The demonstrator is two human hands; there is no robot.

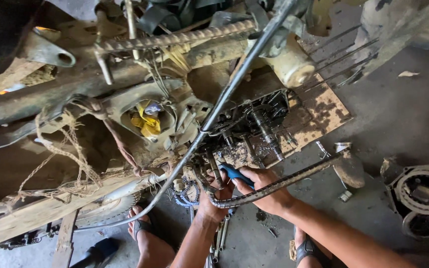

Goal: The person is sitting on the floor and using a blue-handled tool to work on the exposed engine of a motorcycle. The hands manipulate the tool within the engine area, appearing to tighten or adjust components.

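Just below the middle of the frame, the right hand (pixel 261 191) was clenched on a blue-handled tool (pixel 235 173) whose long axis pointed up-left into the greasy open engine case (pixel 254 124). The left hand (pixel 214 196), touching it on the left, gripped something by the case; what exactly could not be told.

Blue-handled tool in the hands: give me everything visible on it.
The blue-handled tool shows only a short stretch of glossy blue grip, plastic or rubber by its look. The right hand wraps its rear; the left hand sits beside it. Its working end points up-left into the greasy open engine case and is hidden, so its type cannot be told.
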